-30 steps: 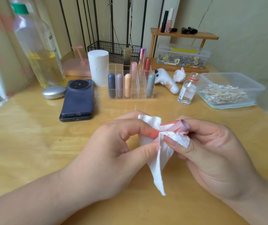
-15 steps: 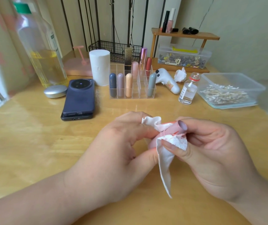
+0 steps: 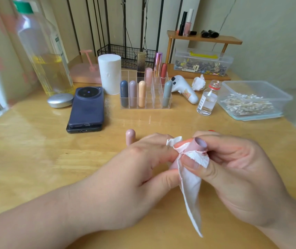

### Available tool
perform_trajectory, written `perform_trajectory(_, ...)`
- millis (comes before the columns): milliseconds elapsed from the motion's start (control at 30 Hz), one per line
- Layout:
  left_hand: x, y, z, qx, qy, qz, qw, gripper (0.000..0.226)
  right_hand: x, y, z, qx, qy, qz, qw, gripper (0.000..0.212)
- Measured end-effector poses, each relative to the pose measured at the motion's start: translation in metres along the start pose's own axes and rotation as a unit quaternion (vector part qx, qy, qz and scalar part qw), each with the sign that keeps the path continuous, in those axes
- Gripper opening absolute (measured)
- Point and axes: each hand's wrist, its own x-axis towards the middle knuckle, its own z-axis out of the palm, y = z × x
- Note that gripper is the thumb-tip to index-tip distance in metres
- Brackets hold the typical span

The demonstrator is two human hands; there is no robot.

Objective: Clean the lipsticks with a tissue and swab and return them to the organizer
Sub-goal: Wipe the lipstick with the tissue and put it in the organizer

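Wooden table [image 3: 35, 159]; left hand [image 3: 131, 177] grips pink lipstick [image 3: 197, 145], right hand [image 3: 237, 177] pinches stained tissue [image 3: 191, 191] around it

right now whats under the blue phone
A black device, probably a second phone, lies flat under the blue phone. Only its near edge with a port shows; the blue phone covers the rest.

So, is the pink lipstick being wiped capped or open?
Open: the pink lipstick tube shows a bare end above the stained white tissue, and a pink rounded cap stands on the wooden table.
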Motion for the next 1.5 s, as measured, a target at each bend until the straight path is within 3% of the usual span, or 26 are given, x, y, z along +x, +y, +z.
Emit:
perform_trajectory(67, -0.001, -0.002, -0.001, -0.02, -0.031, -0.006, 0.999, 0.043, 0.001, 0.0, 0.0, 0.011, -0.008, 0.009, 1.0, 0.024)
perform_trajectory(267, 0.0, -0.002, 0.001, -0.056, 0.001, -0.034, 0.998, 0.033, -0.001, 0.002, -0.003, -0.023, 0.006, 0.013, 1.0, 0.013)
perform_trajectory(400, 0.004, 0.002, 0.004, -0.055, 0.103, -0.028, 0.993, 0.01, -0.002, 0.002, -0.001, -0.044, 0.022, 0.006, 0.999, 0.017)
perform_trajectory(533, 0.004, 0.008, 0.01, -0.069, 0.157, -0.033, 0.985, 0.022, -0.002, 0.002, -0.002, -0.074, 0.016, -0.005, 0.997, 0.019)
perform_trajectory(667, 0.01, -0.003, 0.005, -0.092, 0.057, -0.055, 0.993, 0.014, -0.002, 0.0, -0.002, -0.045, -0.006, -0.008, 0.999, 0.02)
perform_trajectory(733, 0.012, -0.007, -0.001, -0.096, 0.023, -0.069, 0.993, 0.024, -0.001, 0.0, -0.003, -0.022, -0.015, -0.006, 1.0, 0.02)
perform_trajectory(800, 0.007, -0.011, 0.0, -0.074, -0.007, -0.031, 0.997, 0.021, 0.001, 0.001, -0.005, -0.006, -0.026, 0.011, 1.0, 0.018)
perform_trajectory(867, 0.002, -0.007, 0.0, -0.051, 0.003, -0.016, 0.999, 0.024, 0.001, 0.001, -0.005, 0.009, -0.027, 0.021, 0.999, 0.011)
perform_trajectory(967, 0.001, -0.002, 0.007, -0.079, 0.082, -0.033, 0.993, 0.012, 0.0, 0.002, -0.003, 0.005, 0.001, 0.032, 0.999, 0.011)
perform_trajectory(1067, 0.004, 0.0, 0.011, -0.074, 0.122, -0.051, 0.989, 0.019, -0.001, 0.003, -0.002, 0.022, 0.01, 0.046, 0.999, 0.013)
perform_trajectory(1200, 0.001, -0.005, 0.001, -0.135, 0.005, -0.028, 0.99, 0.038, 0.001, 0.0, -0.003, 0.087, -0.02, 0.074, 0.993, 0.02)
perform_trajectory(1300, 0.0, -0.009, -0.001, -0.138, -0.048, -0.024, 0.989, 0.034, 0.003, 0.001, -0.008, 0.092, -0.013, 0.102, 0.99, 0.031)
perform_trajectory(1400, 0.002, -0.007, 0.006, -0.115, 0.031, -0.039, 0.992, 0.022, 0.002, 0.003, -0.009, 0.078, 0.002, 0.108, 0.991, 0.03)
perform_trajectory(1500, 0.003, -0.003, 0.014, -0.106, 0.107, -0.05, 0.987, 0.026, 0.001, 0.002, -0.005, 0.068, 0.01, 0.099, 0.993, 0.019)
